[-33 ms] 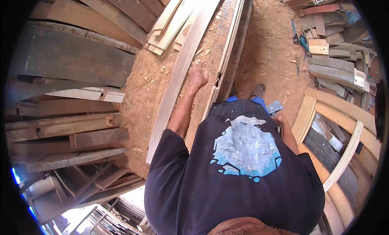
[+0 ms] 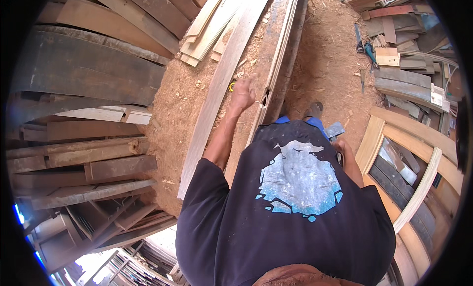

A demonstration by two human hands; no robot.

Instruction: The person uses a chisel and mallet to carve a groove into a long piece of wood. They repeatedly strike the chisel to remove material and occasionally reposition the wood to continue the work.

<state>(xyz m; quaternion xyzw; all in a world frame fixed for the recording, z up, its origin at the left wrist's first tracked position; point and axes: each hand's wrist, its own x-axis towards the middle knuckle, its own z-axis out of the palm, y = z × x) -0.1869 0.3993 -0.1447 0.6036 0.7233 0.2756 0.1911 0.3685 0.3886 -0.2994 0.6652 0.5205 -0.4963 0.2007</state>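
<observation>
Left hand (image 2: 243, 94) has shifted slightly toward the bench's (image 2: 262, 58) right edge, baring more of a yellow item (image 2: 231, 86); its fingers' opening and hold, and the right hand's (image 2: 342, 147), I cannot tell.

The left hand (image 2: 243, 94) is blurred; the yellow thing (image 2: 231, 86) beside it is too small to name. The shirt (image 2: 295, 236) seems to hide part of the right hand (image 2: 343, 148).

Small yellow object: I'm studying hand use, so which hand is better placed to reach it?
Left, probably: the left hand is close beside the small yellow object, while the right hand is farther off, near a blue-grey object.
</observation>
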